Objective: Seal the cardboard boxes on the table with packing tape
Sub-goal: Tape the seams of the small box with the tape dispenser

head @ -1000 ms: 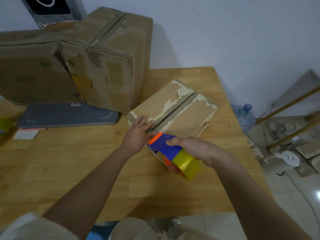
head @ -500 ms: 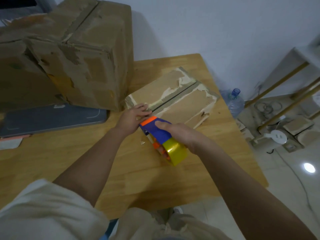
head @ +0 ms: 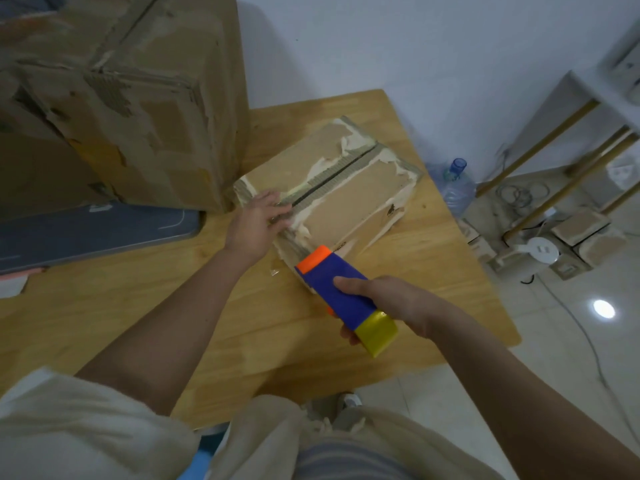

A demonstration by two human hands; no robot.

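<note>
Small cardboard box (head: 346, 188) sat at centre frame on the wooden table (head: 173, 306), flaps closed, dark centre seam running from lower left to upper right, old torn paper and tape residue along the seam and edges. Left hand (head: 258, 221) lay flat on the box's near-left corner, fingers straight and pressing down next to the seam end. Right hand (head: 388, 303) was clenched round the tape dispenser (head: 341, 292), thumb on top of the blue body; orange nose was right at the box's near edge, contact not clear; yellow tape roll (head: 377, 332) at the back end, toward the lower centre. Large worn cardboard box (head: 131, 98) filled the upper left, standing on the table well behind the left hand. Grey flat tray (head: 93, 230) sat in front of it at left edge. Water bottle (head: 453, 188) on the floor past the table's right edge; white round device (head: 542, 249) and cables at far right.
</note>
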